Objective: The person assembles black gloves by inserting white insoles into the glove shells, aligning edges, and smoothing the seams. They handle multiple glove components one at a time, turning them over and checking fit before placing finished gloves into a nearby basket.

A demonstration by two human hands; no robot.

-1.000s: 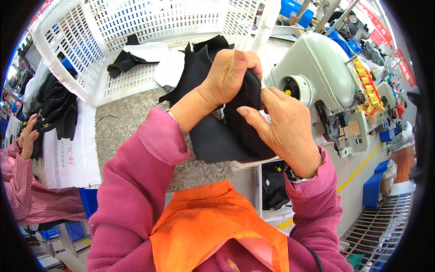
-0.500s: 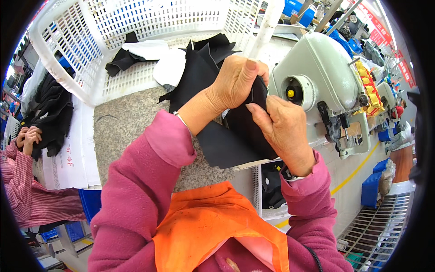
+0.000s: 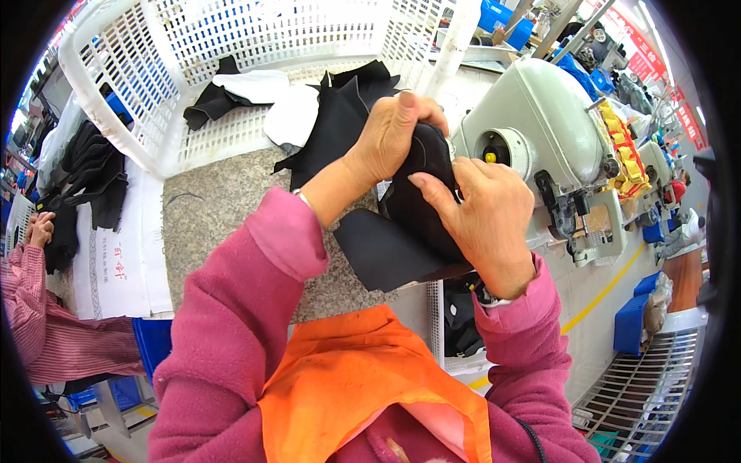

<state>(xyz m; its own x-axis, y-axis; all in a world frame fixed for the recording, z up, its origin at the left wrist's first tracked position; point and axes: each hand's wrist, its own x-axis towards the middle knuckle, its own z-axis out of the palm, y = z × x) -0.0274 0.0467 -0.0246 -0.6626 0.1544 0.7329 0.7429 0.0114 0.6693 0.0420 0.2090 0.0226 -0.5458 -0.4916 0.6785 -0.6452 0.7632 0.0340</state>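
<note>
Centre of the frame: left hand point(image 3: 397, 135) curled over the top of a black fabric piece point(image 3: 401, 231), fingers wrapped narrow around its upper edge, thumb pressed on the near side. Right hand point(image 3: 482, 216) just beside and below it, fingers close together and laid flat against the same black fabric piece, gripping it from the right. Fabric held up off a grey speckled table point(image 3: 224, 208), its lower flap hanging down toward the table's near edge, at centre right.

Upper left and top: a white perforated plastic basket point(image 3: 139, 85) standing on the table, holding black cloth pieces point(image 3: 212, 100) and a white cloth piece point(image 3: 258, 85); another dark sheet point(image 3: 340, 116) draped over the basket's low front wall, just behind the left hand. Right of centre: a pale grey-green sewing machine point(image 3: 540, 123), close beside the right hand, with a strip of yellow and red labels point(image 3: 621, 154) stuck along its far side. Far left: a white rectangular sheet with small red marks point(image 3: 116, 262), beside it a heap of black garments point(image 3: 93, 177). Lower left edge: another person's striped pink sleeve point(image 3: 46, 324). Lower right: blue bins point(image 3: 633, 324) on the floor beside a yellow floor line point(image 3: 602, 297). Upper right rim: red hanging banners point(image 3: 656, 54), too small to make out. Bottom centre: an orange apron point(image 3: 363, 393) over pink sleeves
</note>
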